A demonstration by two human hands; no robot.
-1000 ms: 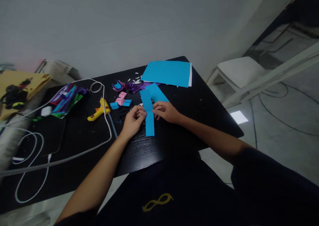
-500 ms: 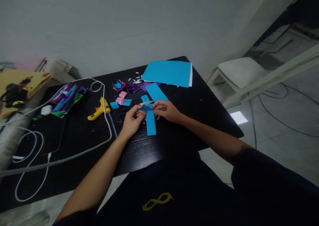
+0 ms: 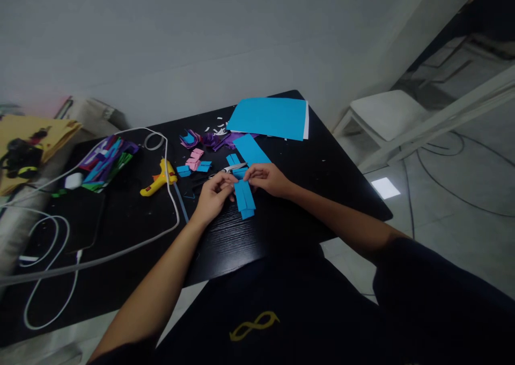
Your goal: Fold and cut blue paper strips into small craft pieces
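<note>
Paper (image 3: pixel 244 195), bright blue and folded, a lengthwise line down its front, is pinched by both hands (image 3: pixel 212 196) (image 3: pixel 270 180).

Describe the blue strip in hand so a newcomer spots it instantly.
Find the black table, then the left hand and right hand nearly meeting over it. They hold the folded blue strip, free end toward the wearer, the only blue piece gripped.

matt paper strip (image 3: pixel 244 194), glossy tabletop (image 3: pixel 233 247)
</note>
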